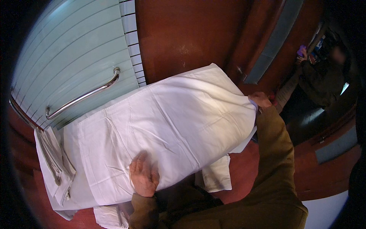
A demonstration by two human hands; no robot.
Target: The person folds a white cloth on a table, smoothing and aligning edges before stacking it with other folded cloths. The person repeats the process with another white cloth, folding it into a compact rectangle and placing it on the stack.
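Observation:
A white cloth [183,114], with creases from folding, lies spread over a long, narrow raised surface before me. My left hand [144,174] rests palm down on its near side, blurred at the fingertips and holding nothing. At the cloth's right end, my right hand [260,99] grips the edge, and wrinkles run from that grip into the cloth. What supports the cloth is hidden beneath it. On the left end lies a stack of folded pale cloths [54,160].
A chrome bar handle [85,98] sits on a striped glass panel [80,57] beyond the cloth. Reddish-brown panelling [188,34] stands behind. Folded cloths [110,216] and another folded cloth [217,177] show below the near edge. A person [320,77], possibly a reflection, appears at right.

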